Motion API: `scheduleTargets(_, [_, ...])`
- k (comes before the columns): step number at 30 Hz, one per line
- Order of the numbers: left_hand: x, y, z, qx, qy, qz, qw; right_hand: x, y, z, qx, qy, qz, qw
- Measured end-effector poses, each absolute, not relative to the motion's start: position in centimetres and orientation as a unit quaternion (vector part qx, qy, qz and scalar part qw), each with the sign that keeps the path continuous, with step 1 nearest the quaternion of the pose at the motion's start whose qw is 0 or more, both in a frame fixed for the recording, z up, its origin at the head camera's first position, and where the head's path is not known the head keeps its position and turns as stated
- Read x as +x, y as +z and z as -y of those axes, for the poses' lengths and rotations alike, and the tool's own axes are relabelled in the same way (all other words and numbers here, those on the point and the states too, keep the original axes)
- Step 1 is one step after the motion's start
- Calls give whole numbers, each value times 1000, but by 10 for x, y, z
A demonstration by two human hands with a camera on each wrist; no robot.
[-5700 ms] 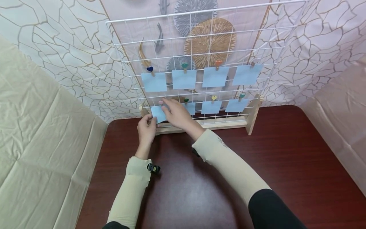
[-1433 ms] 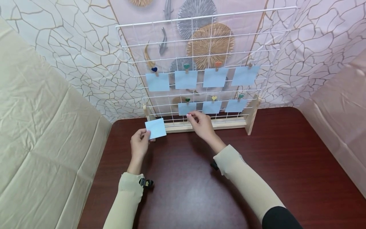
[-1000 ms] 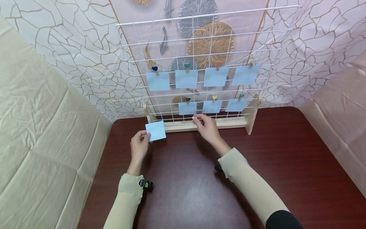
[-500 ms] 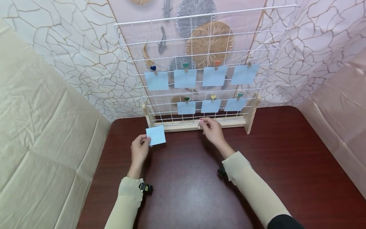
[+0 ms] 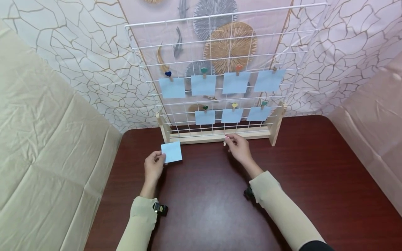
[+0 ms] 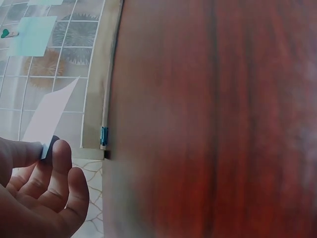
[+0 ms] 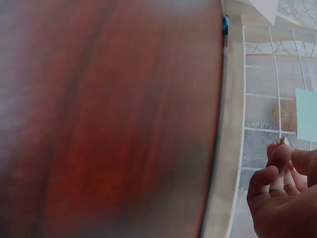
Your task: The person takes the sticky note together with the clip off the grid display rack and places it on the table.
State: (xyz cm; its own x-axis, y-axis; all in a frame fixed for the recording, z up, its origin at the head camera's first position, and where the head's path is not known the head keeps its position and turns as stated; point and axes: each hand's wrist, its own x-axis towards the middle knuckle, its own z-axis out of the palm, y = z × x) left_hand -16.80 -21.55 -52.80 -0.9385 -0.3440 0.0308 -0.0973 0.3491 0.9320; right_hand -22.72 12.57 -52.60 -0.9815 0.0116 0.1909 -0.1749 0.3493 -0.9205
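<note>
My left hand [image 5: 154, 166] pinches a light blue paper note [image 5: 171, 152] by its left edge, above the table just in front of the rack's left end. The left wrist view shows the note [image 6: 49, 111] tilted between thumb and fingers. Near the middle of the rack's base, my right hand [image 5: 240, 148] pinches a small wooden clothespin [image 5: 224, 143] with a pink heart. Only the clothespin's tip [image 7: 282, 141] shows in the right wrist view. On the white wire grid rack [image 5: 194, 66], several blue notes [image 5: 172, 88] hang from heart clothespins, four-wide above, three below.
The rack stands on a wooden base [image 5: 201, 139] with upright feet [image 5: 275, 125] at the back of the dark red table [image 5: 207, 209]. A small teal thing [image 6: 103, 136] sits at the base's edge. Patterned cloth [image 5: 78, 52] hangs behind; beige panels [image 5: 56, 139] flank the table.
The lower-left note and its pink clothespin have come off the grid. My left hand has lowered the note toward me; my right hand has moved right and down with the clothespin.
</note>
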Motion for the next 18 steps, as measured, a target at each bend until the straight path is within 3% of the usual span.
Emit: scheduleTargets(18, [-160,-534,220,146,-546,821,74,-216,-541,-160,21,540,838,76])
